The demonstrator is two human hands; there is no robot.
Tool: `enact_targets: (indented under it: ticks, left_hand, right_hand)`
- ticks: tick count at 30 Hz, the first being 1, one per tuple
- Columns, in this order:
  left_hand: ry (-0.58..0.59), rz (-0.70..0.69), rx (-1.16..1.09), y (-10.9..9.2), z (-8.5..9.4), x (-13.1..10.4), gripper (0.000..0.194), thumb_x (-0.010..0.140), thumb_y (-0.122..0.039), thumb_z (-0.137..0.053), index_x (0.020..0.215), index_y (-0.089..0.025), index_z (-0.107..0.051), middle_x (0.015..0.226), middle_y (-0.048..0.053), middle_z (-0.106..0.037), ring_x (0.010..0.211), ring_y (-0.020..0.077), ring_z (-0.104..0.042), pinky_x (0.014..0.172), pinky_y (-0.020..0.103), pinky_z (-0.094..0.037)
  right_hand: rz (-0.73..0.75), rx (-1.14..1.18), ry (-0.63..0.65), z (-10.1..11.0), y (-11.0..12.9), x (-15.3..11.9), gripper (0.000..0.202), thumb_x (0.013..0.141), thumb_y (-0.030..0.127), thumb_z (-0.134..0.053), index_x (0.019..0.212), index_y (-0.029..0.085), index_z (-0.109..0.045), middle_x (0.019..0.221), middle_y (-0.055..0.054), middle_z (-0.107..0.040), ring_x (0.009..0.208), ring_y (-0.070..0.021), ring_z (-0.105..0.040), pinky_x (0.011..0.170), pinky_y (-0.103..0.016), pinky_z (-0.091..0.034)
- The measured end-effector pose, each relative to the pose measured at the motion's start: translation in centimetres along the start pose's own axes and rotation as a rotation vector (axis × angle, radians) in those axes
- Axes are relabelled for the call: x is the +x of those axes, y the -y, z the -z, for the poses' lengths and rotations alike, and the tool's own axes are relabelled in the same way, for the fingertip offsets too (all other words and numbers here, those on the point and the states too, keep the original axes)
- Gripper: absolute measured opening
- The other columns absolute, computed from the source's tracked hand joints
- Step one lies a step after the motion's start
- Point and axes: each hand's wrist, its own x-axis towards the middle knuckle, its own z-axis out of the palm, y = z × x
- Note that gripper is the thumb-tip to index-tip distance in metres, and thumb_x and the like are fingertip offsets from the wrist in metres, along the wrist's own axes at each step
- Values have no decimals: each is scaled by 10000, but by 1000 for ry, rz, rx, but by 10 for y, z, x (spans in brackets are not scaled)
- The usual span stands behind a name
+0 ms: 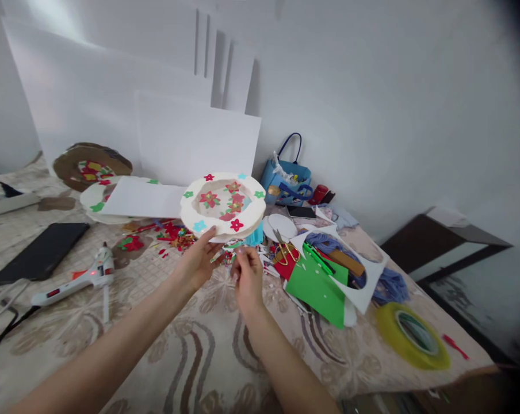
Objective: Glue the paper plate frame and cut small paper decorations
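Observation:
A round white frame with scalloped edges carries small red, blue and green flowers; red flowers with green leaves show in its middle. My left hand holds it by the lower left edge, above the table. Just below the frame, my right hand has its fingers pinched together; what they hold, if anything, is too small to name. Red, green and white scraps lie behind the hands. Gold-handled scissors rest right of my right hand, beside a green sheet.
A glue gun with a lit red light and a black tablet lie left. White boards lean on the wall. Right are a blue bag, yellow tape roll, blue yarn and the table edge.

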Motion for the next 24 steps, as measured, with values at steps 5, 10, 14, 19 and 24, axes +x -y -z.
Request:
enact_targets:
  ticks: [5, 10, 14, 19, 24]
  left_hand:
    - [-24, -8, -8, -4, 7, 6, 49, 800, -232, -615, 827, -195, -633, 750, 24, -681, 686, 144, -641, 618, 274, -495]
    - [2, -42, -15, -8, 13, 11, 50, 816, -207, -599, 830, -179, -637, 733, 29, -695, 661, 141, -655, 637, 270, -525]
    - [42, -58, -7, -11, 15, 13, 58, 797, -185, -626, 848, -166, -646, 722, 35, -714, 636, 140, -668, 658, 261, -542]
    - [77, -67, 15, -11, 14, 10, 125, 772, -160, -652, 897, -151, -655, 766, 64, -736, 661, 156, -691, 688, 270, -557]
    - [115, -88, 58, -6, 11, 4, 143, 788, -150, -632, 928, -149, -661, 846, 81, -745, 735, 178, -704, 708, 274, -563]
  right_hand:
    - [206, -399, -93, 45, 11, 2, 304, 933, 425, -325, 718, 220, -389, 493, 100, -261, 392, -73, -250, 392, -185, -244]
    - [120, -1087, 335, 86, 22, 1, 248, 823, 362, -530, 645, 190, -524, 528, 54, -469, 465, -90, -436, 473, -198, -354]
    - [98, -1353, 299, 118, 53, 34, 124, 780, 232, -584, 891, 190, -618, 754, -7, -623, 643, -139, -567, 628, -237, -421]
    - [22, -1699, 97, 151, 77, 90, 171, 781, 202, -601, 926, 113, -582, 1023, -176, -608, 996, -259, -564, 779, -287, -393]
    - [-84, -1822, 114, 159, 63, 107, 242, 759, 319, -636, 890, 122, -590, 955, -175, -648, 912, -279, -606, 681, -288, -391]
